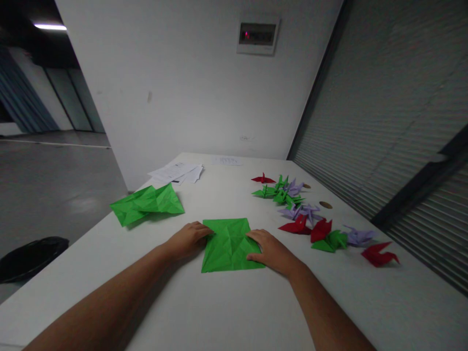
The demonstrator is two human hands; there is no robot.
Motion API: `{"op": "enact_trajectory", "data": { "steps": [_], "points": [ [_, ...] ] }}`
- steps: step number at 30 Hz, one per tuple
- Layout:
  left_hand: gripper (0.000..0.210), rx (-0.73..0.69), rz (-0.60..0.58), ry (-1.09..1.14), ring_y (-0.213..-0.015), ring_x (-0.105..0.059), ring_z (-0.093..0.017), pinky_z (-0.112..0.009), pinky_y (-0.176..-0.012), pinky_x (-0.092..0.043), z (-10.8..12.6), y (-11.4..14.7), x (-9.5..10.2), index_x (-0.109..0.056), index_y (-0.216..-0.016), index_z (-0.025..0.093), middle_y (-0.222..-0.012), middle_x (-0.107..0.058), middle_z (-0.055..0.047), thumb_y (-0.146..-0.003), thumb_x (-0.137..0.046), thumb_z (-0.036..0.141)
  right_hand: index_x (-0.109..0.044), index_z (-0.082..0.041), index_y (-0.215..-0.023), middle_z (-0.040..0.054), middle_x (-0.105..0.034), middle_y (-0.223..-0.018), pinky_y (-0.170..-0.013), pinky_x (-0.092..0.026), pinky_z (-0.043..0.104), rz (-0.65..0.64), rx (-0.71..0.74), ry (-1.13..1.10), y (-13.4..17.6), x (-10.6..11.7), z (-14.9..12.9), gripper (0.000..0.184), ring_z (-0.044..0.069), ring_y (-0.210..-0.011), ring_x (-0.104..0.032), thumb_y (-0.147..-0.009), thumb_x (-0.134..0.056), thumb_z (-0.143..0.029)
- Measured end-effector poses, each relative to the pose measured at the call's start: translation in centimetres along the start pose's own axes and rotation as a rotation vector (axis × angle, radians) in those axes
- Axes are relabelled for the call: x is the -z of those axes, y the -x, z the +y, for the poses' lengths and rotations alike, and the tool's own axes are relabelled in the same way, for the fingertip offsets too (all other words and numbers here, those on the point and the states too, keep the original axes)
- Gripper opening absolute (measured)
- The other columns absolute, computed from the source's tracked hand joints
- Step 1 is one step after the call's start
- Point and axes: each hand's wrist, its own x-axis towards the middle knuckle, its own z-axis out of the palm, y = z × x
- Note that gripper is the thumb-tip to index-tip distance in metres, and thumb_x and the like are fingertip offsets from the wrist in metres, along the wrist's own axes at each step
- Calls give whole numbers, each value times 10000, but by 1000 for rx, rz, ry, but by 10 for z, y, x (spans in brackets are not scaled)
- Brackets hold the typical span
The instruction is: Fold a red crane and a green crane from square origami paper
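Observation:
A square sheet of green origami paper (229,246) with fold creases lies flat on the white table in front of me. My left hand (188,240) rests at its left edge, fingertips touching the paper and the thumb mostly hidden. On the right edge lies my right hand (272,249), its thumb and fingers spread apart over the sheet. Further left, beyond my left hand, are more creased green sheets (149,204), partly raised off the table and overlapping.
Folded paper cranes in red (380,254), green (331,241) and purple (360,236) stand along the table's right side. Printed papers (177,171) lie at the back left. A black-lined bin (31,256) is beside the left edge; blinds (395,112) border the right.

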Motion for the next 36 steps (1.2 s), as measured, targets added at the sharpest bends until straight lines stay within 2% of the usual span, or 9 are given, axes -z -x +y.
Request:
{"op": "enact_trajectory", "data": {
  "steps": [2, 4, 7, 10, 15, 21, 28, 33, 36],
  "points": [
    [366, -9, 9, 11, -1065, -653, -258, -383, -966, -510, -1, 0, 0, -675, -1254, 195, -1159, -735, -118, -909, -577, 120, -617, -178, -1378, 159, -608, -1414, -1166, -373, 503, 13, 5, -5, 1, 1, 2, 601, 314, -1337, -523, -806, -759, -296],
    [351, -13, 22, 18, -1065, -655, -257, -385, -970, -508, -2, 0, -1, -681, -1247, 194, -1154, -736, -120, -917, -582, 127, -611, -183, -1391, 141, -608, -1419, -1184, -358, 495, 39, 15, -20, 1, 4, 6, 556, 289, -1344, -523, -836, -636, -174],
    [344, -14, 25, 27, -1073, -655, -258, -387, -972, -508, -4, 1, -2, -683, -1245, 202, -1151, -735, -119, -920, -593, 140, -613, -196, -1397, 111, -611, -1423, -1200, -345, 471, 47, 15, -40, 0, 10, 9, 706, 251, -1341, -534, -735, -472, 3],
    [338, -20, 25, 31, -1074, -655, -255, -383, -972, -510, -5, 0, -2, -686, -1238, 205, -1151, -735, -116, -918, -596, 141, -615, -174, -1397, 119, -622, -1413, -1196, -351, 472, 49, -25, -23, -2, 11, 10, 750, 250, -1328, -546, -700, -433, 32],
    [319, -21, 30, 28, -1061, -655, -252, -381, -962, -515, -8, -1, -4, -695, -1220, 198, -1145, -739, -113, -930, -573, 141, -590, -202, -1428, 115, -618, -1420, -1178, -370, 489, 53, 7, -20, -3, 3, 9, 690, 257, -1323, -539, -772, -471, -23],
    [418, -10, 50, 58, -1047, -664, -244, -384, -954, -521, -11, -1, -7, -702, -1225, 183, -1127, -746, -115, -905, -471, 45, -699, -236, -1313, 106, -610, -1422, -1165, -378, 487, 13, 49, 41, -5, -1, 11, 607, 279, -1327, -521, -772, -501, -43],
    [388, 34, 53, 93, -1002, -665, -259, -404, -916, -531, -7, -3, -4, -724, -1174, 163, -1081, -742, -133, -907, -462, 62, -665, -242, -1359, 111, -577, -1455, -1167, -369, 492, -19, 41, 68, -4, 0, 7, 526, 296, -1351, -486, -860, -541, -133],
    [465, -8, 29, 83, -1059, -635, -262, -398, -974, -508, -2, 0, 2, -675, -1252, 178, -1128, -713, -121, -811, -568, 76, -632, -238, -1395, 133, -561, -1458, -1146, -373, 510, -47, -8, 115, -4, 0, -1, 450, 316, -1349, -472, -971, -550, -365],
    [561, -30, -5, 47, -1122, -600, -289, -421, -1025, -479, 4, 2, 8, -614, -1340, 203, -1240, -662, -125, -783, -683, 211, -580, -267, -1443, 132, -524, -1492, -1135, -366, 538, -68, -50, 146, -4, -1, -5, 505, 334, -1379, -435, -975, -554, -455]
  ]
}}
